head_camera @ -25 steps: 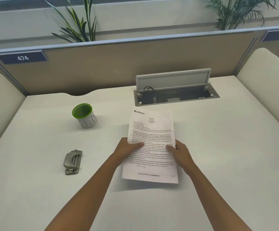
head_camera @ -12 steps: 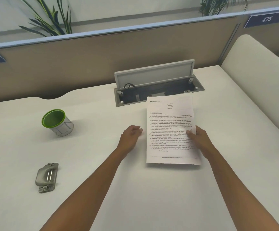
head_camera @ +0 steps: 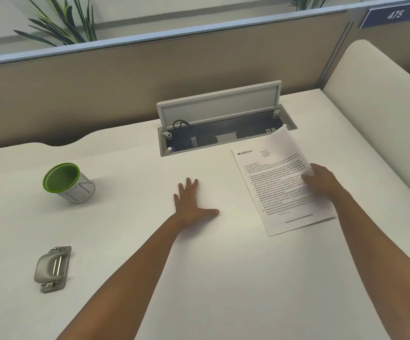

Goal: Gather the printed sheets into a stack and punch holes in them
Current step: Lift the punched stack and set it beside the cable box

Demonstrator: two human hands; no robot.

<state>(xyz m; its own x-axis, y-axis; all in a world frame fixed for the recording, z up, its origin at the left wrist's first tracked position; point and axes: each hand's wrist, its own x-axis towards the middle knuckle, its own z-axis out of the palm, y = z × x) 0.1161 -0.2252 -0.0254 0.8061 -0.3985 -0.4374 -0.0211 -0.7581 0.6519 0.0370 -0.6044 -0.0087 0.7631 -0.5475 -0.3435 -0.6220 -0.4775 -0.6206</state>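
The printed sheets (head_camera: 276,190) lie at the right of the white desk, their right edge lifted and curled. My right hand (head_camera: 321,180) grips that right edge, thumb on top. My left hand (head_camera: 190,203) rests flat on the bare desk to the left of the sheets, fingers spread, holding nothing. A grey metal hole punch (head_camera: 52,268) sits near the front left of the desk, well away from both hands.
A white cup with a green rim (head_camera: 69,184) stands at the left. An open cable hatch (head_camera: 226,128) with its lid raised is set into the desk behind the sheets. A tan partition (head_camera: 125,82) closes the back; a padded side panel (head_camera: 375,99) stands on the right.
My left hand has let go of the sheets and now lies flat on the desk. My right hand has carried the sheets to the right and lifted their right edge.
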